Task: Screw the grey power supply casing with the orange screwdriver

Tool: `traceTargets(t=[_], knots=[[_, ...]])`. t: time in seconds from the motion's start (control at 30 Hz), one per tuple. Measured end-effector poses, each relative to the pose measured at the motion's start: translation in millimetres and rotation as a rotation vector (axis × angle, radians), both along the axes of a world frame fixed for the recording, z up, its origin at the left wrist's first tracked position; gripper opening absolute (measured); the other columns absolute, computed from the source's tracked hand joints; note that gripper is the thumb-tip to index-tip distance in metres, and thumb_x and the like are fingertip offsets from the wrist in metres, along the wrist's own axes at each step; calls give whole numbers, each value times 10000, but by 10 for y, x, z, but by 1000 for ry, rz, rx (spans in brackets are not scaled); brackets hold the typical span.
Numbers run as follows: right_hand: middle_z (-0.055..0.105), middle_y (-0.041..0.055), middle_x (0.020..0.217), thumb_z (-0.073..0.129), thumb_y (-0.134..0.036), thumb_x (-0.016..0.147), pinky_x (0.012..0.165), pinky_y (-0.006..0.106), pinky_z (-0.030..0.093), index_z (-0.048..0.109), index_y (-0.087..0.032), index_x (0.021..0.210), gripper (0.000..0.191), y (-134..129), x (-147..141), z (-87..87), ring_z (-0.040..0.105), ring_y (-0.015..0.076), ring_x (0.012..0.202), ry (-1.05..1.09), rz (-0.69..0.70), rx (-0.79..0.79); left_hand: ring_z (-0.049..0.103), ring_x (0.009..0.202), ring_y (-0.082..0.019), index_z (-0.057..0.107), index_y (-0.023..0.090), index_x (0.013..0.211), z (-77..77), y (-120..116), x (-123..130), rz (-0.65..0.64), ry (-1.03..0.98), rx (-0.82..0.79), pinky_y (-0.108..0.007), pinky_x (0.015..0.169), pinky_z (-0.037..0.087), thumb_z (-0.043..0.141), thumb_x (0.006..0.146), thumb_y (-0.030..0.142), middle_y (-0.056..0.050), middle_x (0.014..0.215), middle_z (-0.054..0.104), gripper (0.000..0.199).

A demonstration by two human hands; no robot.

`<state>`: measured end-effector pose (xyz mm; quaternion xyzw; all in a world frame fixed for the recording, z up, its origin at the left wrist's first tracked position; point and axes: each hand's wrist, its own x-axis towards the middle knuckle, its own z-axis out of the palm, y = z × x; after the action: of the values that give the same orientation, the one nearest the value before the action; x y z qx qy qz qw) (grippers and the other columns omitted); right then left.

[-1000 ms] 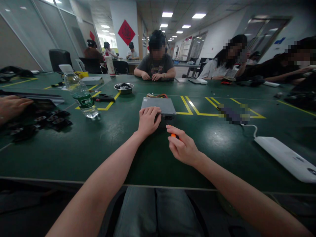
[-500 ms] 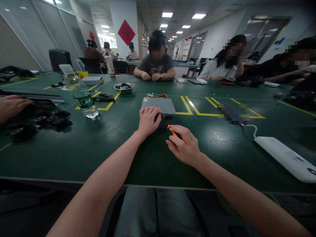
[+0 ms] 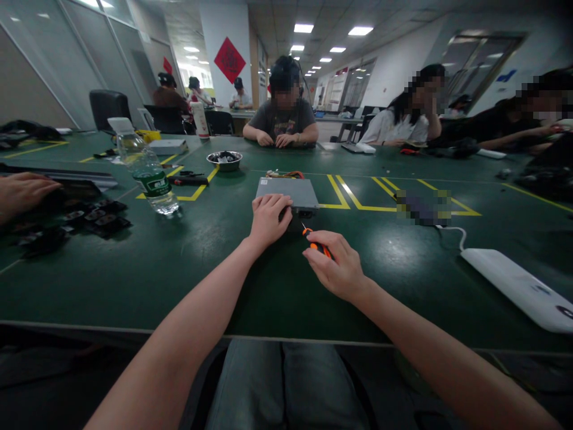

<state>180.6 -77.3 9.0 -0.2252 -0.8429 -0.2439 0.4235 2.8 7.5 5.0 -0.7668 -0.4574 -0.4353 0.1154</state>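
Nearest are the wearer's legs [image 3: 286, 382], under the edge of the green table [image 3: 215, 286]. The right hand [image 3: 338, 266] has its grip closed round the orange and black handle of a screwdriver [image 3: 317, 243], thumb and fingers pinching it; the thin shaft points up to the near side of the box, and whether its tip touches cannot be told. The left hand [image 3: 270, 218] lies over the near left part of the box, fingers on its top; how firmly its grip holds is unclear.

The box [image 3: 295, 189], grey metal, sits flat on the table, its socket [image 3: 307, 212] facing the wearer and coloured wires [image 3: 286, 174] at its far side. To the right lie a white case [image 3: 519, 286] and its cable [image 3: 459, 229]; to the left, black parts [image 3: 96, 218], another person's hand [image 3: 27, 191] and a bottle [image 3: 154, 179]. Farther off stands a metal bowl [image 3: 224, 160] of small dark pieces, and beyond, a person [image 3: 284, 116] sits across the table.
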Motion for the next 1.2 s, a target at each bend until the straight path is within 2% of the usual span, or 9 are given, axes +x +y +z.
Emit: traceTargets(t=[0.1,0.17,0.27,0.4,0.57,0.73,0.97,1.07,1.2], knots=[[556,107,1103,506,-65,795,804,332,555,462,-205,1046,290,7,2,-14,566,189,1056,22,7,-23,539,1052,-179,586,256,945,-3,1,-2,-2,1,0,-367,918,289,483,873,223,14,1061,658,129],[552,128,1112,529,-85,794,798,331,556,460,-192,1029,267,14,3,-17,571,197,1044,62,-55,-48,540,1051,-179,584,256,948,-6,2,-3,-3,4,1,-366,917,291,493,868,226,15,1066,656,125],[570,101,1068,560,-131,800,791,346,555,479,-215,977,213,21,9,-8,582,197,1005,43,-88,-31,539,1056,-182,581,256,956,-8,1,-6,-4,10,-5,-366,925,291,506,861,239,10,1071,653,123],[570,98,1086,513,-72,793,801,342,555,448,-215,1047,298,21,21,-6,575,193,1046,45,-3,-21,534,1066,-194,581,262,962,-5,-7,-5,8,19,-28,-376,934,290,498,862,250,1,1089,649,131],[567,91,1111,546,-131,797,805,342,552,485,-231,983,219,16,29,-10,580,197,1044,72,-81,-60,534,1071,-196,579,261,979,-5,-7,-1,10,17,-41,-378,937,291,501,859,254,-3,1102,648,143],[556,117,1099,514,-63,780,803,320,549,464,-195,1026,283,21,28,-26,569,194,1060,66,-5,-31,527,1084,-200,576,260,999,-10,-2,-4,13,24,-43,-380,942,290,525,845,266,-6,1103,646,162],[563,66,1041,556,-126,793,756,319,551,482,-233,953,207,11,26,1,580,177,961,66,-88,13,515,1099,-215,568,254,1022,-15,1,-4,13,37,-39,-390,946,288,547,831,280,-17,1119,637,194],[571,90,1052,521,-88,788,756,317,554,470,-212,1005,254,13,20,-7,580,181,973,98,-70,-10,512,1099,-219,565,257,1025,-15,-1,-1,17,42,-49,-395,951,286,554,824,280,-20,1125,631,203],[585,90,1072,540,-124,791,788,329,546,507,-218,943,182,15,21,-19,584,188,997,84,-122,-63,513,1094,-224,562,257,1027,-15,-3,2,16,35,-50,-398,954,284,563,818,281,-25,1128,628,211]])
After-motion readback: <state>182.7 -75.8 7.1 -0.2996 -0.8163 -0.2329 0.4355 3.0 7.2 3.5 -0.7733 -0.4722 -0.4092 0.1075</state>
